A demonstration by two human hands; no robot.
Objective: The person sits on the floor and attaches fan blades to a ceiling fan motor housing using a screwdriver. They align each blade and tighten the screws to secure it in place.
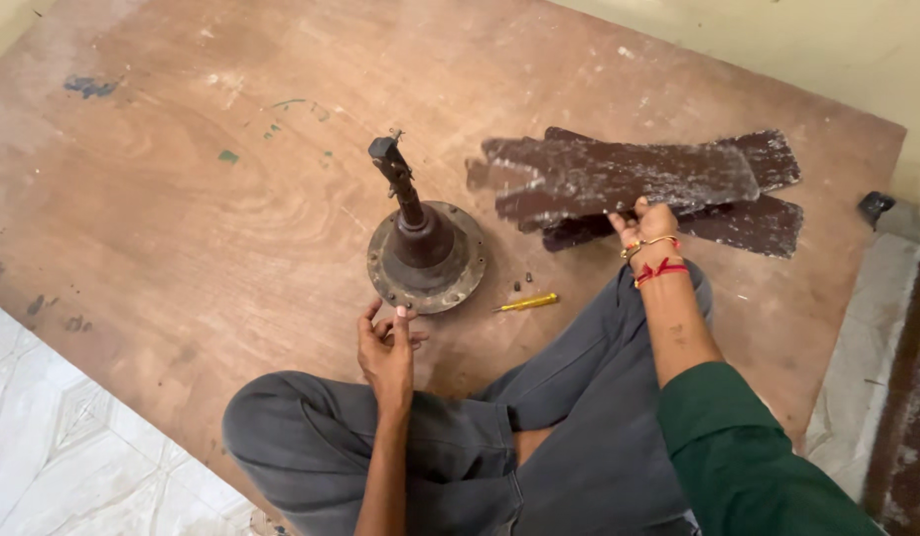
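Observation:
A rusty brown fan motor hub point(427, 256) with an upright rod stands on the wooden board point(202, 179). My left hand point(385, 347) rests just in front of the hub, fingers loosely apart, holding nothing that I can see. My right hand point(646, 226) grips the near edge of the top dusty dark-brown fan blade point(619, 177), lifted slightly off a stack of other blades point(748, 220). A small yellow-handled screwdriver point(527, 302) lies on the board between the hub and my right knee.
I sit cross-legged in grey trousers point(559, 437) on the board. White patterned floor tiles point(53, 447) lie at lower left, a pale wall at the top right, and a stone step with a dark strip point(907, 397) at right. A few tiny screws point(524, 281) lie near the screwdriver.

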